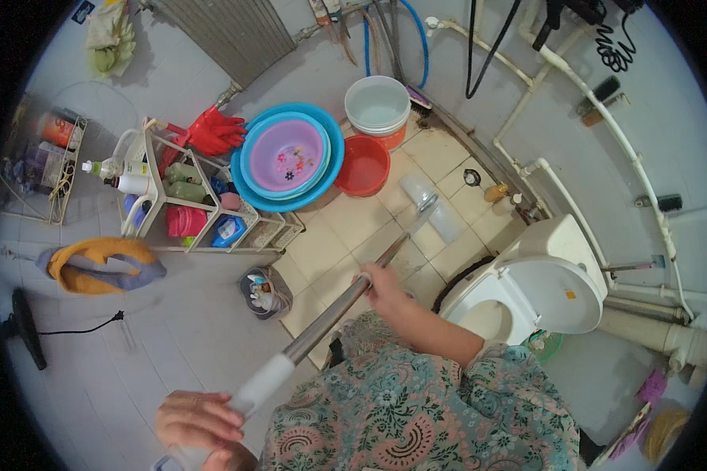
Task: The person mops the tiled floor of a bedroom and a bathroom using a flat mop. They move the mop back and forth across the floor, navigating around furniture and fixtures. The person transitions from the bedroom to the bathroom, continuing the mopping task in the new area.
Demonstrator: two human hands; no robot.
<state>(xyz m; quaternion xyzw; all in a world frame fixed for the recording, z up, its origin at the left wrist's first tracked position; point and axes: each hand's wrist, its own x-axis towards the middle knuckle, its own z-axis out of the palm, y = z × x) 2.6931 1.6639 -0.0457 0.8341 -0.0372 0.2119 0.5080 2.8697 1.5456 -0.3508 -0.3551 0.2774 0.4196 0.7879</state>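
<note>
The fingers (212, 420) of the left hand (200, 424) are wrapped around the pale upper grip of a long metal-handled squeegee (334, 310), and the right hand (381, 284) is clamped on the same shaft further down. The shaft slants away from the body toward the floor, and its clear flat head (434, 208) rests on the beige floor tiles (330, 235) between the red basin (363, 166) and the toilet (538, 290), whose seat is raised. The work looks to be in mid-course: the head sits near the middle of the tiled strip, with tiles showing on both sides of it. Whether the floor is wet or already wiped cannot be told. Stacked blue and purple basins (287, 157) lean by the white rack (184, 204), well clear of the head.
</note>
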